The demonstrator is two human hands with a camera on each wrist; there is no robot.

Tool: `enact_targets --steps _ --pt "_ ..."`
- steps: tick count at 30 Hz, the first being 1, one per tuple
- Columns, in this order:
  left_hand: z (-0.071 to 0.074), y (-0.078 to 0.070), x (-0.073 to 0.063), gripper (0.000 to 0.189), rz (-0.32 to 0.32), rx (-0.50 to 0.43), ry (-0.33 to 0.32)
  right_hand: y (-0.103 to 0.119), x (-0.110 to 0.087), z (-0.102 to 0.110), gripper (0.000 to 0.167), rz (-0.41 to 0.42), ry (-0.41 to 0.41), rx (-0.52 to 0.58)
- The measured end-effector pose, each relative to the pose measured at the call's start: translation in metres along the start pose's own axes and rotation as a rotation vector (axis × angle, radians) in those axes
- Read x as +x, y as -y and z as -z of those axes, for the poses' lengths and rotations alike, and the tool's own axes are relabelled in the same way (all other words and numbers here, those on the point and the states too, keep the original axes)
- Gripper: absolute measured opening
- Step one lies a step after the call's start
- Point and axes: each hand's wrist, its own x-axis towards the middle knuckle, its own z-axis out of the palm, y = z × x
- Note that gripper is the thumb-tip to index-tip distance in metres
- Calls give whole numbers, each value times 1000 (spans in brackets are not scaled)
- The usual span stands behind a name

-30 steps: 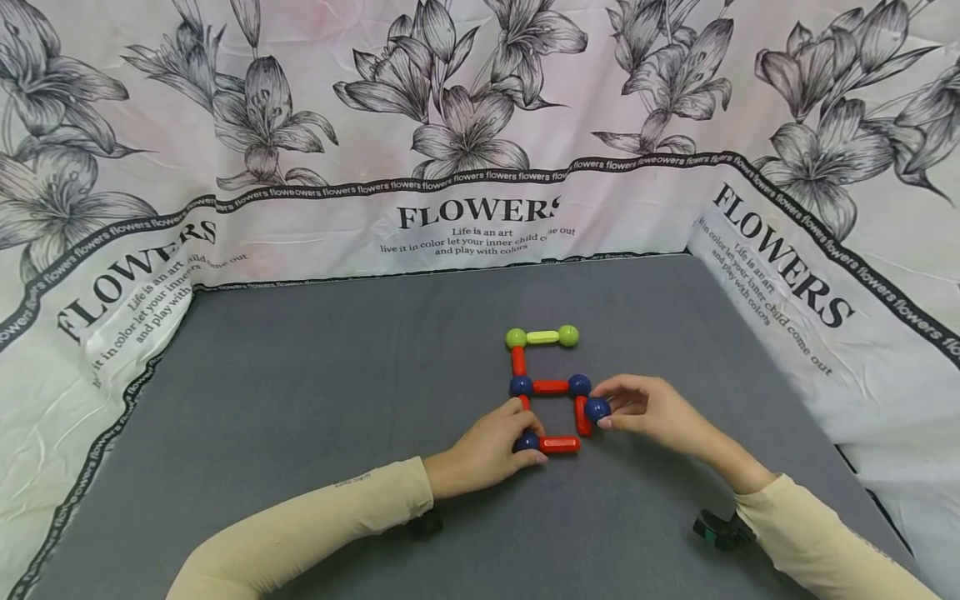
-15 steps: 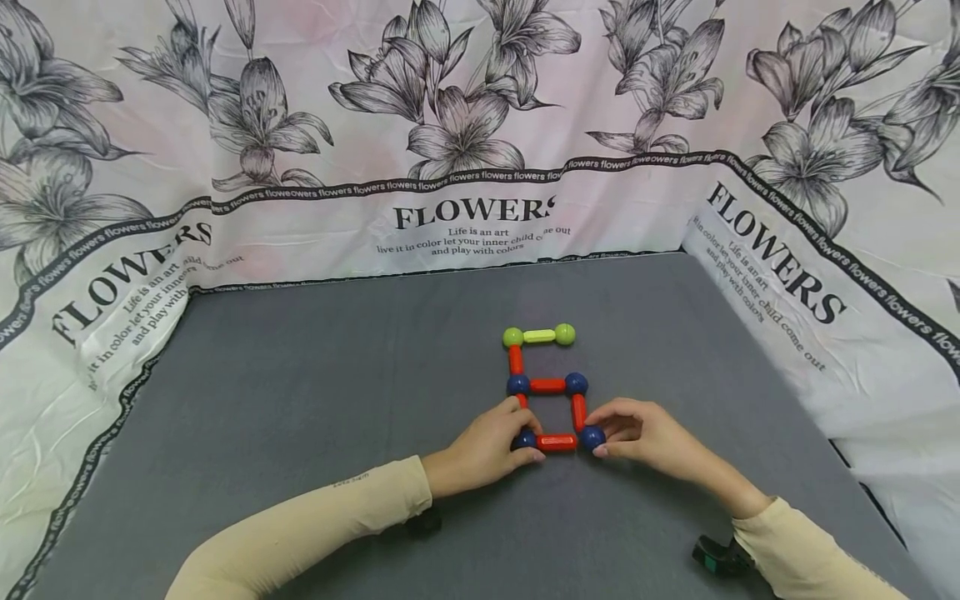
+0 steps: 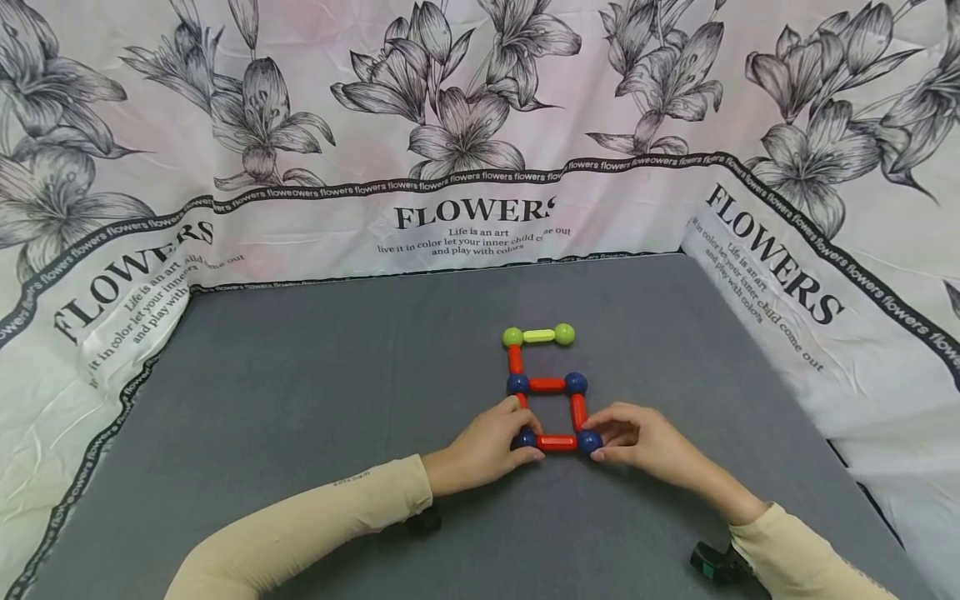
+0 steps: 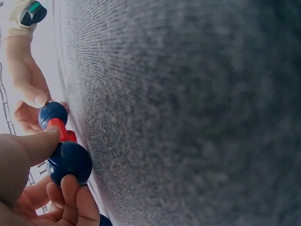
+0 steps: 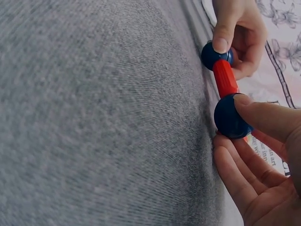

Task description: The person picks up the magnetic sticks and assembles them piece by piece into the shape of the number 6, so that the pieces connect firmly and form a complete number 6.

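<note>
Red rods and blue balls form a square on the grey cloth, with a red rod (image 3: pixel 515 360) running up from its upper-left ball (image 3: pixel 518 384) to a green ball (image 3: pixel 512 337). A light green rod (image 3: pixel 538 336) links that one to another green ball (image 3: pixel 565 334). My left hand (image 3: pixel 480 443) pinches the lower-left blue ball (image 4: pixel 70 162) between thumb and fingers. With thumb and fingertips, my right hand (image 3: pixel 651 440) pinches the lower-right blue ball (image 5: pixel 231 117). It touches the bottom red rod (image 3: pixel 557 442) and meets the right red rod (image 3: pixel 579 412). Fingers partly cover the left red rod.
Grey cloth (image 3: pixel 337 358) covers the tabletop around the shape. A white flower-printed curtain (image 3: pixel 465 225) walls off the back and both sides. A black device (image 3: pixel 718 563) is at the right wrist.
My right hand has brought its blue ball down from beside the right rod to the lower-right corner, against the bottom rod's end. The left hand has stayed on its ball.
</note>
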Motion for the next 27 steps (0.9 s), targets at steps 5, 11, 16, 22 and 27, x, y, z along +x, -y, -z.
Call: enact_targets --steps 5,11,16,22,27 --pt "2 -1 2 29 -3 9 2 0 1 -2 33 18 -51 -40" --pt "5 -1 6 31 -6 58 25 3 1 -5 31 -20 -81 -36" --pt "18 -1 19 30 -60 85 57 6 1 -5 30 -71 -78 -7" --pt "37 -2 52 28 -223 88 73 5 0 -5 32 -103 -82 28" --pt "37 -1 82 30 -315 134 122 3 0 -5 31 -96 -79 34"
